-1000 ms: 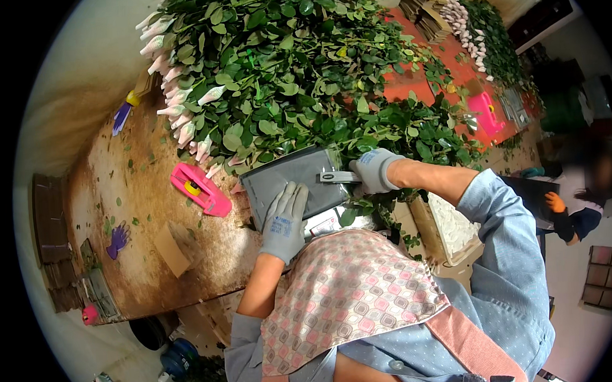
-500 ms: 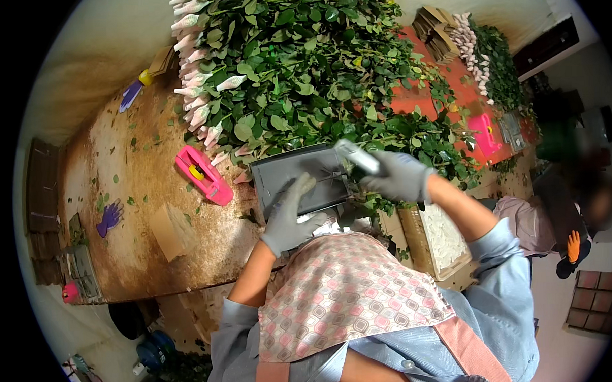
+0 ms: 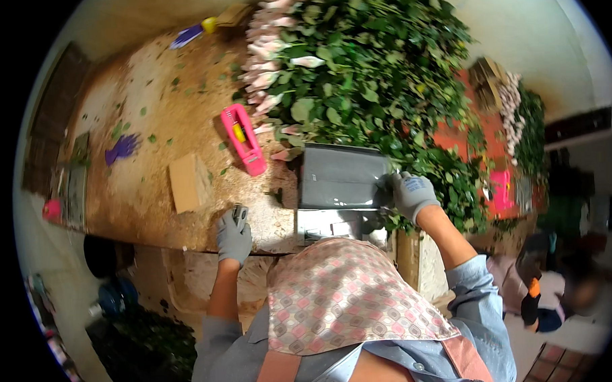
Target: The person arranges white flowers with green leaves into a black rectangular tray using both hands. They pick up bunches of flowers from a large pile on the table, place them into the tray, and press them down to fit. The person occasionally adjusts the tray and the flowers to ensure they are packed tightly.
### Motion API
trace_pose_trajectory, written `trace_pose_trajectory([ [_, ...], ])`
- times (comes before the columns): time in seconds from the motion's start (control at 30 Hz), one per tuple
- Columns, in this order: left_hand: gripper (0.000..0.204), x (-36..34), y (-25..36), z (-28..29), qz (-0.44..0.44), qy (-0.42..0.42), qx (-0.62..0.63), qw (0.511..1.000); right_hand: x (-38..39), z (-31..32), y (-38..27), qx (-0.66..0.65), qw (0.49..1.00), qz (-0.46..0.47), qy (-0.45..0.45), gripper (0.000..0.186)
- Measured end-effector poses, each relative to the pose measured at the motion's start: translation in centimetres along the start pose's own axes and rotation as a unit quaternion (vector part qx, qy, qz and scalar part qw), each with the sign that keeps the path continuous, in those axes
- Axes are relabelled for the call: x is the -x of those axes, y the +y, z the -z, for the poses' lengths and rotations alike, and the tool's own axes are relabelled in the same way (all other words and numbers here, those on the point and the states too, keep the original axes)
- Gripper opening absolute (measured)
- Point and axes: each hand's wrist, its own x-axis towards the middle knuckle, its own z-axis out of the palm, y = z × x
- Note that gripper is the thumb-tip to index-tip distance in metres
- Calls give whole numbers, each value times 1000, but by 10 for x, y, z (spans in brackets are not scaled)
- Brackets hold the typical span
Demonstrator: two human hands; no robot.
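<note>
My left hand (image 3: 234,239), in a grey glove, rests at the table's front edge. Its fingers are closed around a small dark and silvery tool (image 3: 239,213) whose kind is hard to make out. To the right lies a dark grey tray-like holder (image 3: 344,177) with a glossy surface. My right hand (image 3: 414,195), also gloved, is at the holder's right side by the leaves, fingers curled together; what they grip is hidden. Beyond the holder lies a large pile of leafy rose stems (image 3: 376,87), their pale pink heads (image 3: 264,64) toward the left.
A pink tape dispenser (image 3: 249,149) stands left of the holder. Nearby lies a piece of brown cardboard (image 3: 186,183), with purple gloves (image 3: 122,149) farther left. A pale crate (image 3: 409,258) stands below my right forearm. Another person (image 3: 525,281) is at the far right.
My left hand has left the grey holder for the table edge and now has the small tool. My right hand no longer shows its silvery tool and has lowered to the holder's right side. The view has shifted.
</note>
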Motion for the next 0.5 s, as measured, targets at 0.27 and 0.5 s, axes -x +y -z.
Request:
trace_pose_trajectory([
  [0.27,64,-5,-18,-20,-5,18,-197,980,-106,101,-156,-458,828,283,154,36],
  [0.5,65,8,-32,4,-4,127,-119,985,-245,43,-264,-479,867,130,-45,45],
])
